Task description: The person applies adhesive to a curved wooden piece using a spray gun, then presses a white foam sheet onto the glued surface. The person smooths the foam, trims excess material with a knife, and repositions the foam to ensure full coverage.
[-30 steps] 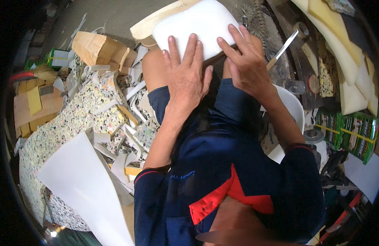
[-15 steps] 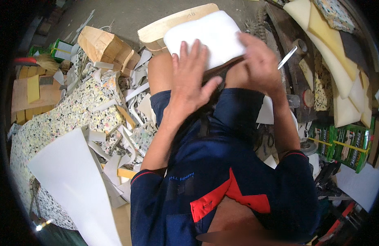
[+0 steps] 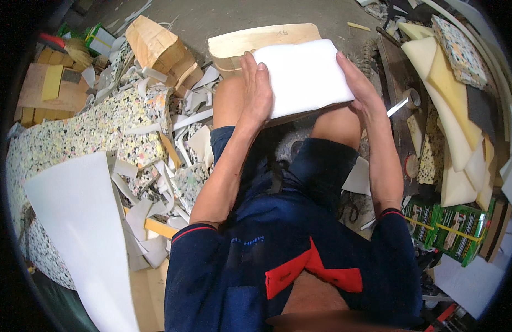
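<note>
A white foam pad (image 3: 307,76) with rounded corners lies over my knees, and a thin brown edge shows beneath its near side. My left hand (image 3: 258,91) presses along its left side, fingers together and thumb up. Against the right side rests my right hand (image 3: 360,86), its fingers partly hidden by the pad's edge. The pad is held between both palms. Just beyond it stands a pale wooden piece (image 3: 261,40) with a curved edge, partly covered by the pad.
On the left lie a speckled foam sheet (image 3: 101,122), a large white foam sheet (image 3: 79,221), several offcuts and a wooden block (image 3: 156,47). At right are a shiny blade-like strip (image 3: 398,107), a tape roll (image 3: 412,98), yellow foam sheets (image 3: 455,122) and green packages (image 3: 458,232).
My left hand has moved off the pad's top to its left side. My right hand has settled on the right side. The whole view has shifted slightly.
</note>
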Demonstrator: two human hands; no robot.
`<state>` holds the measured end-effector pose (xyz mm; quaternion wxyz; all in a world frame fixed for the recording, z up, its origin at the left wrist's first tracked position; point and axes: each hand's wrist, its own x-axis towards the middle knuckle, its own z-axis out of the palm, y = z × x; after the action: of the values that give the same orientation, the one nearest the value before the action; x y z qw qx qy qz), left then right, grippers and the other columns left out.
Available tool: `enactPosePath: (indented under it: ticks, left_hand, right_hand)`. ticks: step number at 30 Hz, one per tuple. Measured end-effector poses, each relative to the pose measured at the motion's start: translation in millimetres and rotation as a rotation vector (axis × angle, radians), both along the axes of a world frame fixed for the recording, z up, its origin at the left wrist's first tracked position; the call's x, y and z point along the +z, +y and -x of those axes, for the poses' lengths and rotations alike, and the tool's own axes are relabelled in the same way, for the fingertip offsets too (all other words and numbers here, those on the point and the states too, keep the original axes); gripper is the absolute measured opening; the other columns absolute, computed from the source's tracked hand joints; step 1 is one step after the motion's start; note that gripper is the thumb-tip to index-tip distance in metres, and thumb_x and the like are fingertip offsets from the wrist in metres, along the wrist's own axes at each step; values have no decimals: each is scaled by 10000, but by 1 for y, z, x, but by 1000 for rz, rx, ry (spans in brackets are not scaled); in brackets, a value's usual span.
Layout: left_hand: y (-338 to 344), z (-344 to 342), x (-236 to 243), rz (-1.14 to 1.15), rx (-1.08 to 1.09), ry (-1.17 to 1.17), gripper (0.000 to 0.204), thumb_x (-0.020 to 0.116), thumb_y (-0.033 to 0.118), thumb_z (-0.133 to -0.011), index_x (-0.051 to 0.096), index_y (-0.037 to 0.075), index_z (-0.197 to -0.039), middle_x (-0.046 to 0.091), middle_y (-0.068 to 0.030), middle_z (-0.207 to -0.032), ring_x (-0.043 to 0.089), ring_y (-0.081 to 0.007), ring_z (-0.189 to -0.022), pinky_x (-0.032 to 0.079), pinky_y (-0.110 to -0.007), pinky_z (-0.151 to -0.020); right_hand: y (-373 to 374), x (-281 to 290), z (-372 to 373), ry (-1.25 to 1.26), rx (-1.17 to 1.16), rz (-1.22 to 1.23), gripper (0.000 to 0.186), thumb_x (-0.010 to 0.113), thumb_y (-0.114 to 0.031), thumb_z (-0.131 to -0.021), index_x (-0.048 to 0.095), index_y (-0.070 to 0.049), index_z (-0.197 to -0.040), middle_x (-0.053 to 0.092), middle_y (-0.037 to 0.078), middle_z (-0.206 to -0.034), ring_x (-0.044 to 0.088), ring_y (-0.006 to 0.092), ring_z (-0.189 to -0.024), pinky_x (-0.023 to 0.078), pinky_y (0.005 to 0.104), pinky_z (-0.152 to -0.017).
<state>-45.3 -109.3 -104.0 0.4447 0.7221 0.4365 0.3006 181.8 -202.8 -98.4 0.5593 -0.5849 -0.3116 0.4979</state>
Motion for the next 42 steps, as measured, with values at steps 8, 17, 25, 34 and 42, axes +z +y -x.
enactPosePath:
  ticks: [8,17,25,34,42]
  left_hand:
    - [-7,-6,10,-56,-84,105,815,384,412,-1017,49,-109,-1547,-18,-419,-1575,-2,-516,-1494,74,-447,-1242]
    - [2,-2,18,-130,-137,246,732,339,391,-1015,134,-36,-1573,80,-409,-1576,23,-494,-1506,90,-437,-1241]
    - [41,-4,8,-112,-141,222,746,355,407,-1015,133,-31,-1576,140,-316,-1618,63,-447,-1521,113,-421,-1237]
    - [85,32,3,-28,121,86,726,484,456,-995,369,-46,-1505,456,-312,-1472,466,-370,-1377,356,-362,-1129]
    - [85,59,-3,-138,-31,173,761,329,467,-1011,152,-5,-1580,184,-326,-1603,111,-465,-1510,174,-459,-1222]
  right_hand:
    - [18,2,-17,183,184,-137,763,312,-582,-1051,286,4,-1538,442,215,-1488,467,261,-1360,440,386,-1107]
    - [47,2,-12,-689,-53,125,840,319,-577,-1044,177,81,-1548,291,283,-1577,404,359,-1417,340,411,-1164]
    - [69,-5,-15,-297,-12,-10,747,466,-487,-1013,352,101,-1459,610,271,-1267,639,326,-1135,511,412,-979]
    - [114,-7,19,-216,-9,-73,627,453,-367,-1038,405,116,-1433,507,254,-1432,471,320,-1342,369,404,-1113]
    - [134,-2,50,-348,61,-67,735,432,-412,-1030,250,114,-1512,335,265,-1562,314,340,-1456,269,361,-1187]
